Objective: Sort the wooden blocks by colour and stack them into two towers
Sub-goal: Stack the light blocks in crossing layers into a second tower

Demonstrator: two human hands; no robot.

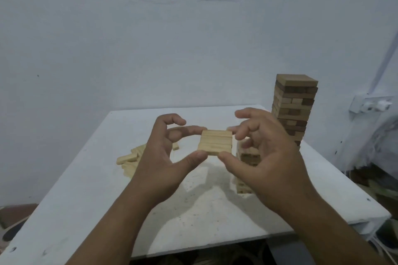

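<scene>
Blocks point(129, 158) of pale wood lie loose at the table's point(86, 189) left. Our left hand point(160, 155) and right hand point(266, 157) pinch a flat set of pale blocks point(215, 143) between thumbs and curled fingers, above the table. A brown tower point(294, 107) stands far right.
</scene>
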